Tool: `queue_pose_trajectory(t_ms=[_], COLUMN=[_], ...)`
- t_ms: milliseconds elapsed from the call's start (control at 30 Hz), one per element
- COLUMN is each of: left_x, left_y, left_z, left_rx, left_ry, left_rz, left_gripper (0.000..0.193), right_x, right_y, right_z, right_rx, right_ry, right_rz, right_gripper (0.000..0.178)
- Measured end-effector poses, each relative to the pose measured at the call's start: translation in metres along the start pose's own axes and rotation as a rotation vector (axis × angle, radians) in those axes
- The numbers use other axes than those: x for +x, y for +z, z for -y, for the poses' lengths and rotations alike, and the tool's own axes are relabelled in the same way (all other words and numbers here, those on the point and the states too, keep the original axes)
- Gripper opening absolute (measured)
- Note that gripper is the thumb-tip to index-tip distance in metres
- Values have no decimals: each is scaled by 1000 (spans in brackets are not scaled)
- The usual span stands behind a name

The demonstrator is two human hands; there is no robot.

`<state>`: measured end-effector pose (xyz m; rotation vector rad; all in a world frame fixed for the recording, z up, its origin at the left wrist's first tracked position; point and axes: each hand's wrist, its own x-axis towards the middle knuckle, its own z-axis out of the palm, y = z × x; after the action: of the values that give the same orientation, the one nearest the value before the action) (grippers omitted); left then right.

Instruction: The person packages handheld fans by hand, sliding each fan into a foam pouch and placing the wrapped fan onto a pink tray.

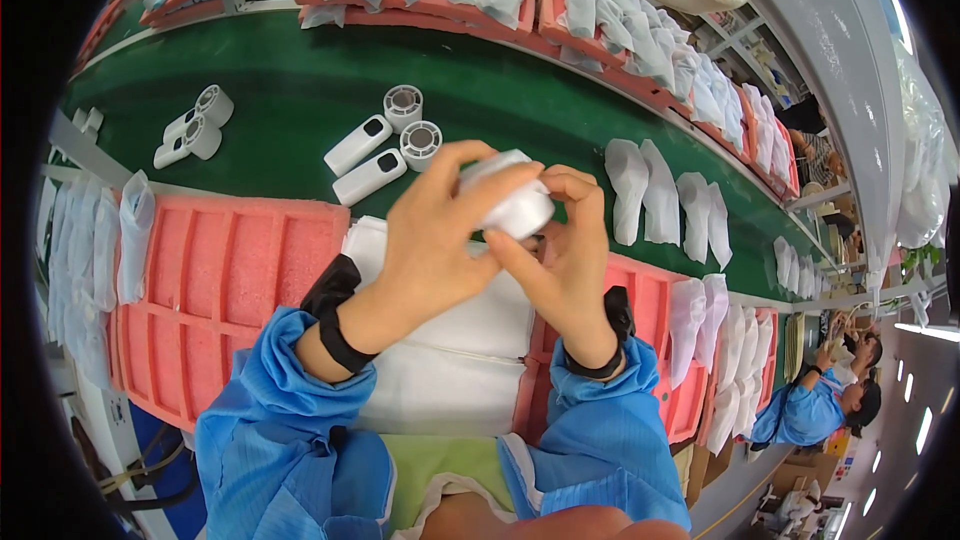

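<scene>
My left hand [430, 230] and my right hand [572, 265] are raised over the work surface, fingers curled around a white rounded part [524, 210]. It looks like the drum-shaped head of a white handheld device; the fingers cover much of it. Below the hands lies a stack of white pouches [445, 385]. Just beyond my left hand, on the green belt, rest two white handheld devices [370, 176] with small dark displays and round vented heads [421, 144].
A pink foam tray [235, 270] with compartments is at left, another pink tray [648, 315] at right. Wrapped items [627, 190] lie on the green belt [290, 70]. Filled trays [430, 10] line the far side. Co-workers [805, 405] are at right.
</scene>
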<state>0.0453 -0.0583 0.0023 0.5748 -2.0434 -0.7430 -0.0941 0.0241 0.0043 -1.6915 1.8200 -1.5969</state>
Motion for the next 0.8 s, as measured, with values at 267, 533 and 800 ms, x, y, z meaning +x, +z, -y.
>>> queue_pose_trajectory(t_ms=[267, 533, 800], left_x=[13, -1, 6], left_y=[-22, 5, -8], left_z=[17, 27, 14], left_rx=[-790, -607, -869], left_ry=[84, 101, 122], left_rz=[277, 25, -141], left_gripper=[31, 14, 16], right_x=[16, 16, 6], right_y=[-21, -4, 16], right_z=[-17, -39, -31], right_rx=[-51, 103, 711], right_ry=[-115, 40, 81], right_rz=[316, 344, 137], right_gripper=[64, 61, 50])
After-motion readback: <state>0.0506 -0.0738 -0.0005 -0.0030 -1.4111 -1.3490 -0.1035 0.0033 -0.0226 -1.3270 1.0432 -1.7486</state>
